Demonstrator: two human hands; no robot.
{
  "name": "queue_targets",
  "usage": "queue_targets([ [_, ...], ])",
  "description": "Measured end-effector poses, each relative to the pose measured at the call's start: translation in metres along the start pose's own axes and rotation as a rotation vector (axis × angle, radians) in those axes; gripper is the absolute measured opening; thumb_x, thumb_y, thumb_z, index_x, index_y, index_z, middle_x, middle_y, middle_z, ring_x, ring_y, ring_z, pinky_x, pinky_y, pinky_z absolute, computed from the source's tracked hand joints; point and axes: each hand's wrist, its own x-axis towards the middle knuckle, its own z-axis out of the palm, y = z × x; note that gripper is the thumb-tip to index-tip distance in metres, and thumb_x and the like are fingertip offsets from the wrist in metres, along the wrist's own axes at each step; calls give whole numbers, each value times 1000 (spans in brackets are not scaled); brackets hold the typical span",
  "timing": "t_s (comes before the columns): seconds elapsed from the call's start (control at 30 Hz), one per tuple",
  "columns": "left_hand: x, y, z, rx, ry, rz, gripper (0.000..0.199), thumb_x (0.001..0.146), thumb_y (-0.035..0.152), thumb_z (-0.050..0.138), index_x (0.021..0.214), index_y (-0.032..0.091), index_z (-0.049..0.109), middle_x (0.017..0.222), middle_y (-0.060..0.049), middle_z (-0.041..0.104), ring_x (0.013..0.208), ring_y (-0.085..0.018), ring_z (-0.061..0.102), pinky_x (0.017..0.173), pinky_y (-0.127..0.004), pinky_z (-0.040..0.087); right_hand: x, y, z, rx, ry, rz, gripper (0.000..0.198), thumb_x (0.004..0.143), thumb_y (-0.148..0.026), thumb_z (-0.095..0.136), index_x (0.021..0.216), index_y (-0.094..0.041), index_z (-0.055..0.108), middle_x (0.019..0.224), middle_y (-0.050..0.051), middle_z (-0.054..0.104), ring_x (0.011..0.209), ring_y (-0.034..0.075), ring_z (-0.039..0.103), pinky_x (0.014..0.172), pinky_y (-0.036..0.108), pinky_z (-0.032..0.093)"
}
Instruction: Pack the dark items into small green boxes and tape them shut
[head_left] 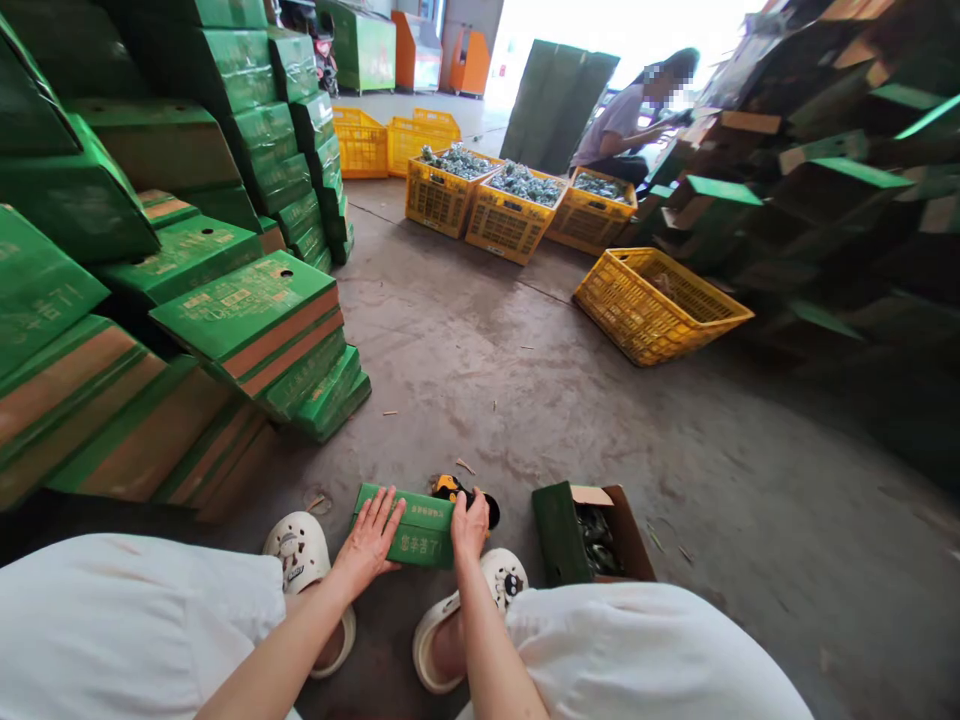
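Observation:
A small green cardboard box point(420, 528) with pale printed characters lies in front of me between my feet. My left hand point(375, 530) rests over its left end, fingers spread across the top and thumb at the near edge. At the right end, my right hand point(469, 522) is closed with its fingers curled. Just beyond that hand shows a yellow and black tape dispenser point(445, 486), partly hidden; whether the fingers also touch it I cannot tell. To the right stands an open green box point(559, 535) with dark wrapped items inside.
Stacked green cartons point(247, 310) rise on the left, and more boxes point(817, 190) are piled on the right. Yellow crates point(510, 220) full of small wrapped items stand ahead. A tilted yellow crate point(637, 310) lies nearer. A person point(611, 130) sits bent over at the back.

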Motion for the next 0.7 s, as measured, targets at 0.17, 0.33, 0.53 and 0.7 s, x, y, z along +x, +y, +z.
queue_targets([
  [0.17, 3, -2, -4, -33, -41, 3, 127, 70, 52, 89, 167, 22, 13, 172, -19, 12, 160, -37, 9, 128, -56, 19, -16, -25, 4, -184, -106, -309, 55, 104, -48, 33, 123, -12, 69, 130, 19, 68, 127, 30, 56, 111, 41, 38],
  [0.33, 5, -1, -8, -9, -44, 9, 122, 71, 53, 88, 166, 20, 20, 172, -20, 8, 161, -36, 4, 128, -54, 20, -44, -26, 16, -404, -159, -524, 45, 107, -39, 34, 125, -18, 69, 135, 15, 65, 137, 31, 46, 119, 50, 25],
  [0.53, 9, -3, -9, 3, -67, 21, 124, 69, 61, 87, 166, 18, 21, 172, -22, 7, 160, -36, 3, 128, -55, 20, 16, 9, 8, -170, -103, -81, 52, 102, -39, 26, 119, -11, 67, 122, 21, 71, 116, 30, 63, 99, 39, 46],
  [0.7, 8, -7, -4, -40, -21, 34, 127, 69, 64, 86, 166, 19, 18, 172, -23, 4, 160, -38, 3, 127, -55, 21, 33, 30, -8, -390, -365, 110, 51, 91, -39, 55, 130, -7, 58, 115, 23, 74, 108, 33, 70, 86, 37, 50],
])
